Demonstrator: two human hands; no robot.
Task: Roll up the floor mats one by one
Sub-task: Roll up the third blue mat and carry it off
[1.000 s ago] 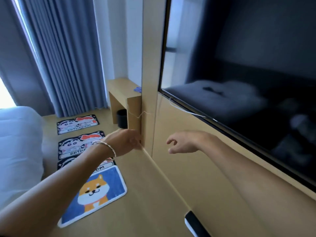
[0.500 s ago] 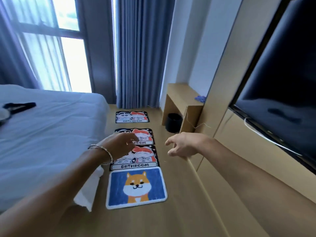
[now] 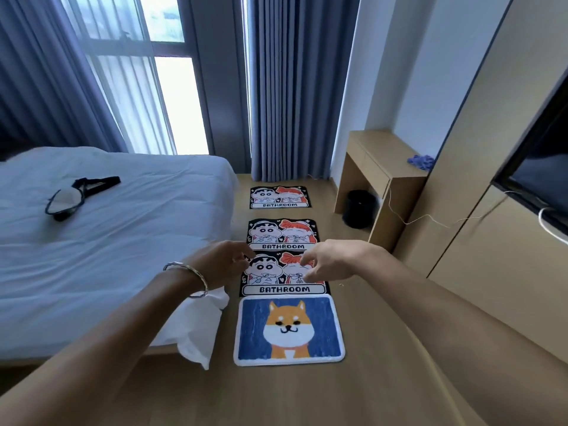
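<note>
Several floor mats lie flat in a row on the wooden floor. Nearest is a blue mat with an orange dog (image 3: 289, 330). Beyond it lie three black cartoon mats marked BATHROOM: a near one (image 3: 284, 276), a middle one (image 3: 282, 233) and a far one (image 3: 279, 197) by the curtain. My left hand (image 3: 222, 264), with a bracelet on the wrist, and my right hand (image 3: 333, 259) are both held out in the air over the near cartoon mat. Their fingers hang loosely curled and hold nothing.
A bed with white sheets (image 3: 107, 241) fills the left, with a black strap item (image 3: 76, 195) on it. A wooden desk (image 3: 378, 167) and a black bin (image 3: 359, 209) stand at the right. A wall-mounted TV (image 3: 541, 179) and wooden panelling run along the right.
The view has swung left from the TV wall to face the row of mats. Both hands stay held out in front and are now over the near cartoon mat.
</note>
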